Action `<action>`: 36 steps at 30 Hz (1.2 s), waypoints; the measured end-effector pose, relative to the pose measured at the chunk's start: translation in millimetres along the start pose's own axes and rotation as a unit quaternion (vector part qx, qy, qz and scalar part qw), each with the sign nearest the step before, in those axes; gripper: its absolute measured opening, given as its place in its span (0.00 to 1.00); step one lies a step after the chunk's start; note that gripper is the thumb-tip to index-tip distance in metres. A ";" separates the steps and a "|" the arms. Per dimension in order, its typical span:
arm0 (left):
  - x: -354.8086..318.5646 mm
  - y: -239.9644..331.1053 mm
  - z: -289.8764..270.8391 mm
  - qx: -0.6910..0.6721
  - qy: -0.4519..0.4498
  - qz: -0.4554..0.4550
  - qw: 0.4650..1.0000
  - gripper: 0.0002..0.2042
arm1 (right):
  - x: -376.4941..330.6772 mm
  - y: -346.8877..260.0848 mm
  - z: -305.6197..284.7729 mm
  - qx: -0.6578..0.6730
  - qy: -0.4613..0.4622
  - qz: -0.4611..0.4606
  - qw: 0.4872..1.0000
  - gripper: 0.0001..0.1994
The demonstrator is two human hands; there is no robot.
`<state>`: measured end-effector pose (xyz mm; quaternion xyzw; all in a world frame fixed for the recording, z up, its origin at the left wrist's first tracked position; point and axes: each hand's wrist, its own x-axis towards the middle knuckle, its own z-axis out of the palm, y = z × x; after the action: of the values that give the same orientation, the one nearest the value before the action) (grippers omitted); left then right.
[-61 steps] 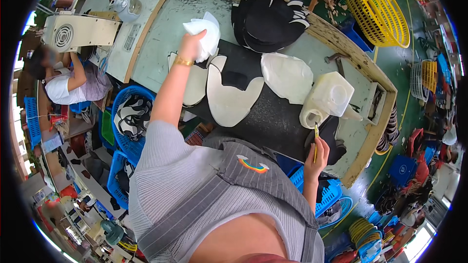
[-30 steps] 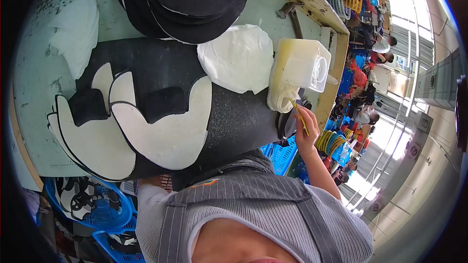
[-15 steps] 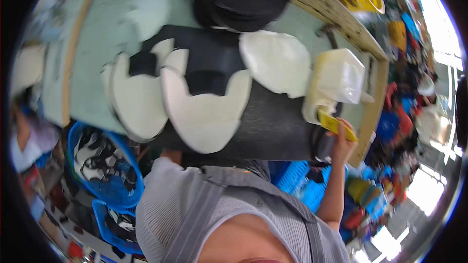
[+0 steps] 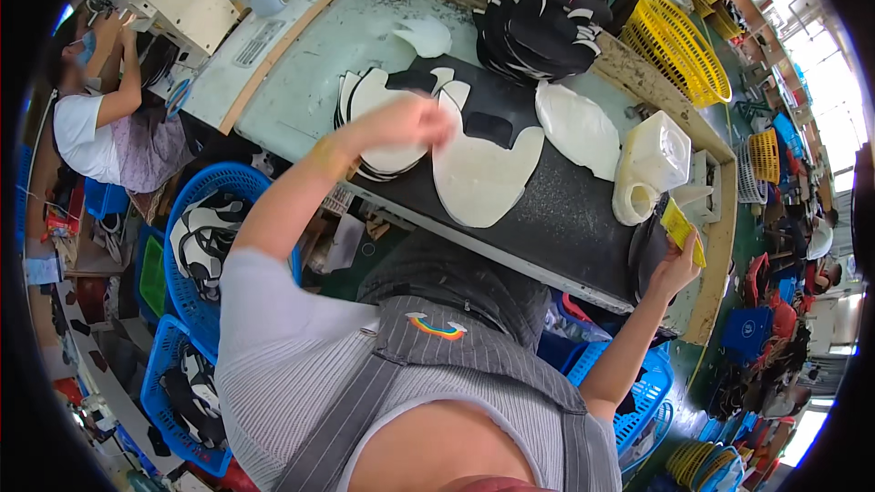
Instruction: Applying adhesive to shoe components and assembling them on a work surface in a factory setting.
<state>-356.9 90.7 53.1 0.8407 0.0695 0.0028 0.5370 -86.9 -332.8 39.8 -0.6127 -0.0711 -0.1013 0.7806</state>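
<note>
Yellow brush (image 4: 682, 230) is what the right hand (image 4: 673, 266) has its fingers wrapped around, held up just off the right end of the black work mat (image 4: 556, 210), close to the whitish plastic jug (image 4: 649, 167) lying on its side there. The left hand (image 4: 401, 123) is stretched out over the mat, a bit motion-blurred, fingers closed on the edge of a white shoe-upper piece (image 4: 387, 132) on top of a small stack near the mat's left end. So the hands are well apart, one at each end of the mat.

Between them lies a big white cut piece (image 4: 478, 173) with a black patch at its top, flat on the mat. Just to its right is a white oval piece (image 4: 577, 128), partly off the mat onto the pale green worktable (image 4: 319, 55). One more small white piece (image 4: 424, 36) lies alone farther back on the table, and behind the mat there's a pile of black-and-white uppers (image 4: 533, 29).

Past the far edge of the table sits a yellow plastic basket (image 4: 674, 46). Blue baskets (image 4: 205, 237) with more black-and-white pieces stand on the floor to the left. Further left another person (image 4: 96, 114) in a white shirt is working at a separate bench.
</note>
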 end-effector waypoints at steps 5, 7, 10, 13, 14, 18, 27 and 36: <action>147.3 -95.9 -67.8 0.326 0.390 -0.047 0.860 0.14 | -22.2 -9.9 18.1 -0.010 -0.028 -0.021 0.999 0.11; 172.2 -139.4 -79.5 0.421 0.383 -0.200 0.797 0.13 | -25.5 -14.1 20.5 -0.045 -0.024 -0.022 0.998 0.11; 185.8 -154.1 -99.7 0.411 0.218 -0.189 0.865 0.12 | -19.5 -20.5 24.5 -0.069 0.002 -0.045 0.997 0.11; 182.2 -117.7 -103.3 0.466 0.150 -0.151 0.858 0.10 | -15.6 -20.0 28.4 -0.104 0.024 -0.062 0.992 0.12; 176.1 -121.2 -110.1 0.464 0.148 -0.127 0.864 0.10 | -13.2 -17.3 30.9 -0.109 0.022 -0.065 0.992 0.12; 152.1 -129.6 -123.6 0.380 0.214 -0.047 0.899 0.10 | -4.2 -13.1 19.7 -0.177 -0.024 -0.014 0.984 0.12; 61.5 2.0 -20.9 0.364 0.421 0.299 0.775 0.12 | 9.5 -0.6 -26.2 -0.063 -0.107 0.271 0.955 0.10; -20.3 -16.7 91.8 0.084 0.218 0.028 0.972 0.10 | -64.3 -12.7 81.9 0.028 -0.266 0.254 0.929 0.11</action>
<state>-371.6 12.4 0.6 0.8634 0.1615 0.1953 0.4362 -151.3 -251.7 56.2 -0.5923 -0.1209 0.2695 0.7496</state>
